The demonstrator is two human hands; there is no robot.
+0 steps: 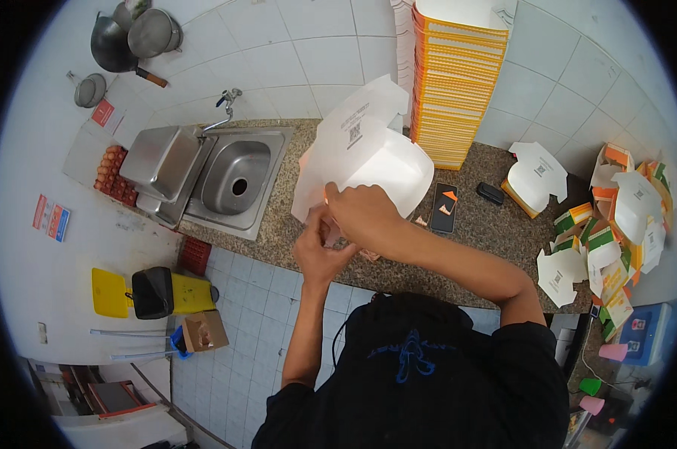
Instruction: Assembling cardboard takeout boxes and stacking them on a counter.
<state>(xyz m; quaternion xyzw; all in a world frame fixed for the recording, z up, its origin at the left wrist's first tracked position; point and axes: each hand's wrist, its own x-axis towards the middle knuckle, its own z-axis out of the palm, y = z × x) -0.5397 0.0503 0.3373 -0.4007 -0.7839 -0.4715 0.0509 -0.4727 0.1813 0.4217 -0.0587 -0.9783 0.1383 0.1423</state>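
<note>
A white paper food box (409, 168) sits on the speckled stone counter in front of me, its printed lid flap (351, 123) raised toward the far left. My right hand (365, 213) is closed at the box's near left corner, fingers curled over the edge. Just below and left of it, my left hand (320, 251) pinches the same corner from the near side. The fingertips of both hands meet there and partly hide the card between them. Small torn card scraps (421, 221) lie right of my hands, and an orange scrap (449, 196) rests on a dark phone (443, 218).
A tall stack of nested cartons (458, 90) stands against the tiled wall. Rightward are a black oblong case (490, 193), another food box (537, 172) and a heap of boxes (615, 232). A steel sink (237, 176) and egg trays (108, 176) lie left. Bins (170, 292) stand below.
</note>
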